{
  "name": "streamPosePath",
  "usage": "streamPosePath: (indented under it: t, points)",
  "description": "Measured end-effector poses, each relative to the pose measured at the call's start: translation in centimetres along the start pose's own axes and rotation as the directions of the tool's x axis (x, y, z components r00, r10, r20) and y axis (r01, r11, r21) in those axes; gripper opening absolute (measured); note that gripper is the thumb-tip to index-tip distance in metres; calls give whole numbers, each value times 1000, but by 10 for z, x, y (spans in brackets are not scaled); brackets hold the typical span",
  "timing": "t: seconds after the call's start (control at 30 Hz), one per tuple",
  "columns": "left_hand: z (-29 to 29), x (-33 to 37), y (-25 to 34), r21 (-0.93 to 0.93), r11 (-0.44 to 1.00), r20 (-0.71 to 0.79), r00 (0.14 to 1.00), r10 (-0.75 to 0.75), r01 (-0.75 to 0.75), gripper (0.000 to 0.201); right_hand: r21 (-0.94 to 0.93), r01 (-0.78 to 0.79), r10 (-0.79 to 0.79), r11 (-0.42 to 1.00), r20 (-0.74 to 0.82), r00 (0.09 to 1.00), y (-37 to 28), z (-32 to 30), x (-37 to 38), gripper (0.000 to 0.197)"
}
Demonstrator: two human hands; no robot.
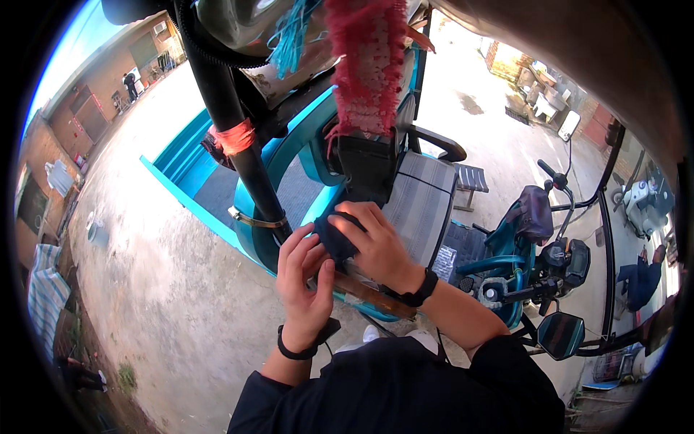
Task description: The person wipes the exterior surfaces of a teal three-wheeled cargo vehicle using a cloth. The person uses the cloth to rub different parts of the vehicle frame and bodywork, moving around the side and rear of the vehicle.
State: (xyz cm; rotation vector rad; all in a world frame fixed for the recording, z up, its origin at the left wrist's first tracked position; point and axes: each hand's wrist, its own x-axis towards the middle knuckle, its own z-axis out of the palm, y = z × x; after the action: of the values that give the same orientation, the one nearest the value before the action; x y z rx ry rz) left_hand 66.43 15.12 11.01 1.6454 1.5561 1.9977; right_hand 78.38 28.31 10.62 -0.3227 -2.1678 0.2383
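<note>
A small piece of dark blue cloth [334,241] is bunched below a black bracket-like part [367,168] beside the seat. My right hand [383,249] grips the cloth from above, its fingers bent over it. On the cloth's left side is my left hand [303,282], loosely curved, with thumb and fingers apart. Its fingertips come up to the cloth's edge; whether they press on it I cannot tell. A frayed red strip [365,69] hangs down to the top of the black part. The striped grey seat [419,202] lies just right of my right hand.
A black pole [242,155] with an orange-red tie [235,136] and a metal clamp [253,218] rises at left. The vehicle has a turquoise cargo bed [181,189]. Handlebars [553,271] and a mirror [560,335] stand at right. Another person [640,282] is at far right.
</note>
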Motion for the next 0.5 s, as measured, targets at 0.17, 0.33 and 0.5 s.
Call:
streamPosePath:
  t: [0.17,0.33,0.5]
  points:
    - [-53,5,-34,586,799,-368,833,413,-138,33,3,21,-20,1000,-85,996,74,-7,78,57]
    - [-59,44,-47,731,683,-317,880,355,-12,44,-222,152,-161,963,-25,987,108,-12,128,52]
    - [-56,51,-64,454,891,-312,933,178,-18,54,-204,127,-104,971,117,988,113,-8,131,54]
